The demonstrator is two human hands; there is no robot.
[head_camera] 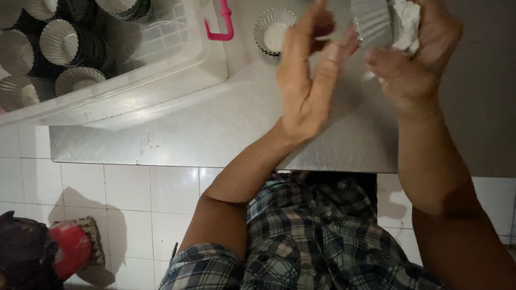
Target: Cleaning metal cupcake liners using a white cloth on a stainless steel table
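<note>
My left hand (306,80) is raised over the steel table (204,129), fingers up, their tips touching a fluted metal tart mould (372,21) at the top edge of the view. My right hand (419,53) grips that mould from the right and presses a white cloth (407,21) against it. Another fluted mould (273,29) sits on the table just left of my left hand.
A clear plastic crate (177,53) at the top left holds several stacked fluted moulds (59,40). A pink hook (226,24) hangs on its rim. White floor tiles lie below the table edge, with a red and dark object (54,249) at the bottom left.
</note>
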